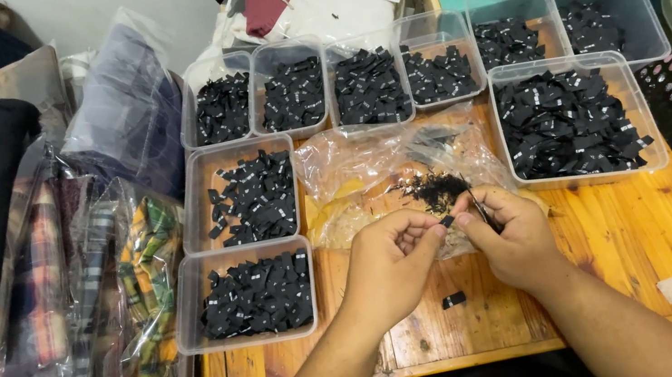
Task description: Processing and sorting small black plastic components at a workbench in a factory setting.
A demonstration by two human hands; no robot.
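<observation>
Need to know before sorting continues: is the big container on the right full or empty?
Nearly full. The large clear container has no lid, and small black labels cover its bottom in a heap.

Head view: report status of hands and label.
Left hand and right hand pinch small black fabric label. Another label lies on wooden table. Nothing obstructing.

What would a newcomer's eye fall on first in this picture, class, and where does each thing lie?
First, the clear plastic tubs heaped with small black labels, ranged across the back and left of the wooden table. Next, at front centre, the left hand and right hand meeting over one small black label. Another loose label lies below them.
</observation>
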